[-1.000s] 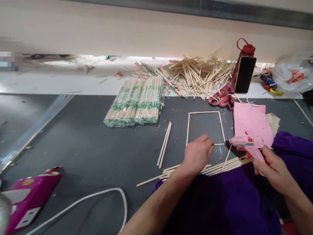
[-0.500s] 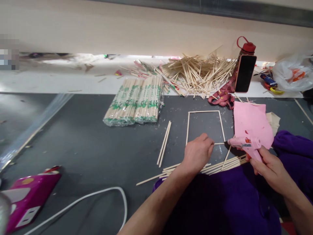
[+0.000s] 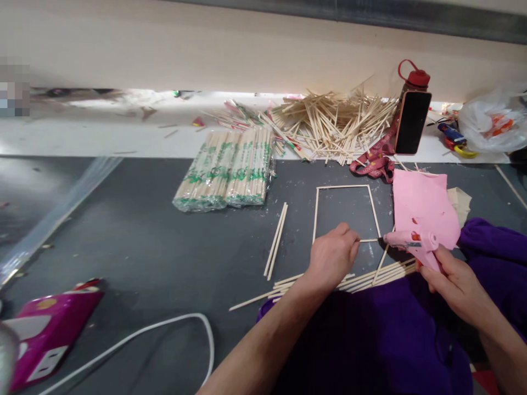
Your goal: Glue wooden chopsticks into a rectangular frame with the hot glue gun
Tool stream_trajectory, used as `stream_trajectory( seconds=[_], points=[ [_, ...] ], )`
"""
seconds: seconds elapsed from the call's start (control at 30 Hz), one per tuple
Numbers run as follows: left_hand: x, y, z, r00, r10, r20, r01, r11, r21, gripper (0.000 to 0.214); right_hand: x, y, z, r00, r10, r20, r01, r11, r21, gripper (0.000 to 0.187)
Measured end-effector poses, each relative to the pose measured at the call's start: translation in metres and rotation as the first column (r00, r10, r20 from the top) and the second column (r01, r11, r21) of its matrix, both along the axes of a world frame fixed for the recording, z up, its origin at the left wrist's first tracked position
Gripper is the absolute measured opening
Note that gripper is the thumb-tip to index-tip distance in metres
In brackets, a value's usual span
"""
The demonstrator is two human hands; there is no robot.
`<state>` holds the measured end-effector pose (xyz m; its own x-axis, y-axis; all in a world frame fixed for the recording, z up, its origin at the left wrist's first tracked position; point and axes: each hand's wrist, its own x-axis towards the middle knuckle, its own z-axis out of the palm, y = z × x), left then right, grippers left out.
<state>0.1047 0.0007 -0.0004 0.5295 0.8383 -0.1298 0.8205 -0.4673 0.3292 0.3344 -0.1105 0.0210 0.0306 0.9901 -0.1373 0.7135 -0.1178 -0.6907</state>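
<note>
My right hand (image 3: 450, 277) is closed around the grip of a pink hot glue gun (image 3: 411, 242). Its dark nozzle points left and meets the near right corner of a four-sided frame of thin wooden chopsticks (image 3: 374, 211), which lies flat on the grey table. My left hand (image 3: 335, 253) pinches the near stick of that frame and covers its near left corner. Several loose chopsticks (image 3: 389, 274) lie just in front of me, partly under my left forearm. Two more chopsticks (image 3: 276, 241) lie side by side left of the frame.
Plastic-wrapped chopstick bundles (image 3: 224, 170) lie beyond my left hand. A heap of chopsticks (image 3: 341, 120) sits at the back, beside a red-capped bottle (image 3: 418, 79) with a phone (image 3: 413, 123) against it. Pink sheet (image 3: 420, 195) lies right; white cable (image 3: 164, 321) and magenta box (image 3: 57, 329) are left.
Almost nothing differs. Both hands and the glue gun stay in place at the frame's near right corner, and the whole view has shifted very slightly.
</note>
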Motion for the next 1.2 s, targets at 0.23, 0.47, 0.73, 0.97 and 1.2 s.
stream_trajectory(
  seconds=[0.23,0.47,0.73,0.97,1.2],
  points=[
    [0.0,0.0,-0.001,1.0,0.004,0.004,-0.004,1.0,0.007,0.025,0.002,-0.002,-0.002,1.0,0.01,-0.021,-0.01,1.0,0.01,0.027],
    [0.001,0.0,0.001,1.0,0.006,0.001,-0.006,1.0,0.005,0.027,0.001,-0.002,0.002,0.999,0.011,-0.049,-0.01,0.999,0.031,0.024],
    [0.002,0.001,-0.001,1.0,0.015,0.005,-0.015,1.0,0.007,0.025,0.005,-0.004,0.012,0.948,-0.126,-0.292,0.127,0.992,-0.016,0.019],
    [0.002,0.0,0.0,1.0,0.008,-0.018,-0.007,1.0,0.02,0.025,0.029,0.028,-0.005,0.833,-0.467,-0.298,0.507,0.859,0.071,0.025],
    [0.002,0.0,0.0,1.0,0.006,-0.01,-0.005,1.0,0.021,0.025,0.046,0.038,-0.015,0.742,-0.398,0.54,0.336,0.917,0.213,0.041]
  ],
)
